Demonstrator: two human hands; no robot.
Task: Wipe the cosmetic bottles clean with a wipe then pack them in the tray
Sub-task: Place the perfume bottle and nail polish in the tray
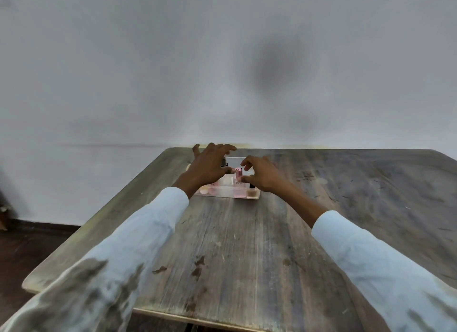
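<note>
A clear tray [254, 197] sits at the far middle of the wooden table [237, 245] and holds several small cosmetic bottles. A pink bottle [238, 175] stands upright in it, between my two hands. My left hand [210, 167] hovers over the tray's left part with its fingers spread, its thumb tip next to the pink bottle's cap. A dark-capped bottle [223, 162] shows under its fingers. My right hand [262, 174] is over the tray's right part, fingers loosely curved, thumb tip against the pink bottle's side. No wipe shows.
A pale wall rises right behind the table's far edge. The dark floor lies off the table's left side. The wood in front of the tray is bare and stained. My light sleeves stretch over the near table.
</note>
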